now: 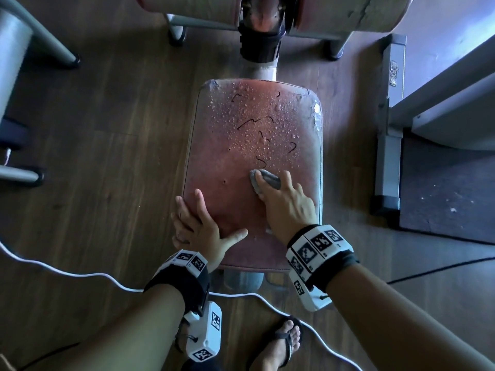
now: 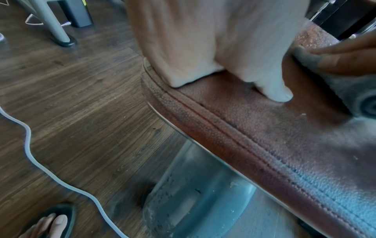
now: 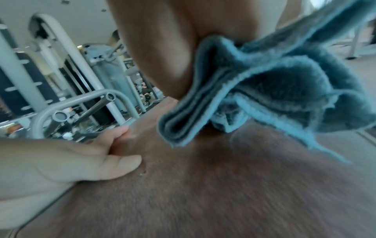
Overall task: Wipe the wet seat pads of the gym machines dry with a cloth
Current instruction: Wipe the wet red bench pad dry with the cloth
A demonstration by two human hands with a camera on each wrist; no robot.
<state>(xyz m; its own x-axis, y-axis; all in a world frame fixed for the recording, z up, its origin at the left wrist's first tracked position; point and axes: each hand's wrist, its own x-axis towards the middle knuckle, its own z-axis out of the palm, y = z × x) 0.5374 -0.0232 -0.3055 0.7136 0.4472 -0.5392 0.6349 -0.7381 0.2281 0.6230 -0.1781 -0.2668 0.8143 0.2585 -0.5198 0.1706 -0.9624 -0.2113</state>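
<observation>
A worn reddish-brown seat pad [image 1: 235, 145] fills the middle of the head view, its far half beaded with water drops and marked by thin dark squiggles. My right hand [image 1: 284, 199] grips a bunched grey-blue cloth [image 1: 265, 180] and presses it on the pad's near right part. In the right wrist view the cloth [image 3: 274, 96] hangs in folds under my fingers. My left hand [image 1: 198, 226] rests on the pad's near left corner, thumb on top and fingers over the left edge. The left wrist view shows the stitched pad edge [image 2: 234, 128] and my thumb [image 2: 274, 90].
Dark wood-look floor [image 1: 107, 129] surrounds the seat. A white cable [image 1: 80, 274] snakes across it near my sandalled foot [image 1: 284, 341]. Grey machine frames stand at the left [image 1: 34, 30] and right [image 1: 388, 129]. Padded rollers [image 1: 348, 12] lie beyond the seat.
</observation>
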